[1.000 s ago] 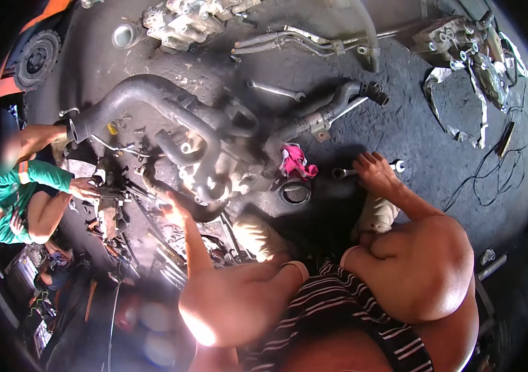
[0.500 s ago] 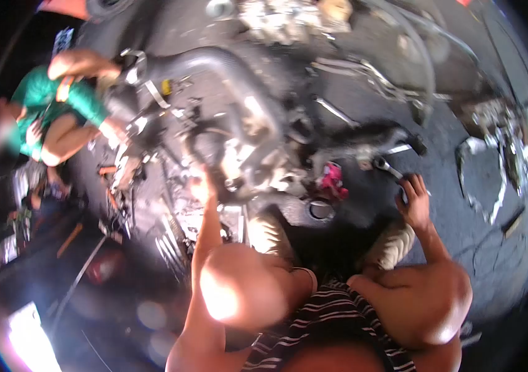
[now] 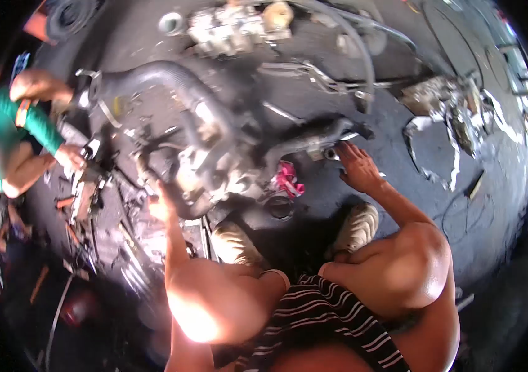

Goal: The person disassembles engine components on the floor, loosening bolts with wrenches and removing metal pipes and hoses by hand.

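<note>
My left hand (image 3: 162, 206) is beside the greasy engine assembly (image 3: 205, 170), its fingers curled at the lower end of a pale, elongated part (image 3: 143, 166). Glare and blur hide exactly what it grips. Palm down, my right hand (image 3: 361, 168) has its fingers stretched over a wrench; the wrench's ring end (image 3: 332, 154) shows beside the fingertips. A dark curved arm-like part (image 3: 307, 144) lies just beyond those fingers. Between my hands are a pink rag (image 3: 287, 180) and a dark round ring (image 3: 279, 208).
At left, a person in a green top (image 3: 34, 133) handles metal parts. A thick ribbed hose (image 3: 158, 77) arches over the engine. Several tools (image 3: 134, 260) lie near my left foot. Metal pipes (image 3: 313, 74), foil-like scrap (image 3: 444, 124) and a metal housing (image 3: 227, 28) are farther out.
The view has shifted right. My right hand has moved forward toward the dark curved part, its fingers going from curled around the wrench to stretched over it. My left hand stays by the engine.
</note>
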